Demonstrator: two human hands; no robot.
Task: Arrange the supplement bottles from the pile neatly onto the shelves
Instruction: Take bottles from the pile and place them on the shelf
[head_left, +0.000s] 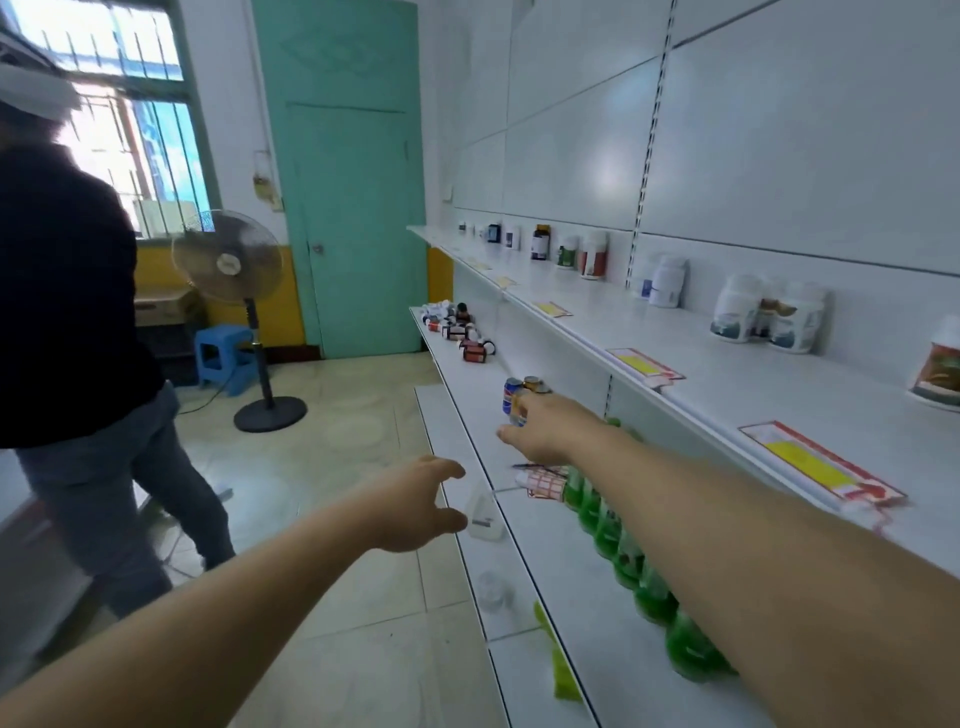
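A pile of small supplement bottles (457, 327) lies on its side at the far end of the white middle shelf (524, 551). Two small bottles (534, 385) stand closer on that shelf. Beside them my right hand (545, 428) reaches out and pinches a small blue, red and yellow labelled bottle (512, 399) between thumb and fingers. My left hand (415, 504) hovers by the shelf's front edge, fingers spread, holding nothing. On the upper shelf (727, 384), white and dark bottles (592, 254) and larger white jars (763, 312) stand upright along the back.
A row of green bottles (623, 551) runs along the middle shelf under my right arm, with a red-checked packet (543, 483) beside it. A clear container (485, 514) sits near my left hand. A person (78, 312) stands left, near a fan (234, 265) and a blue stool (223, 358).
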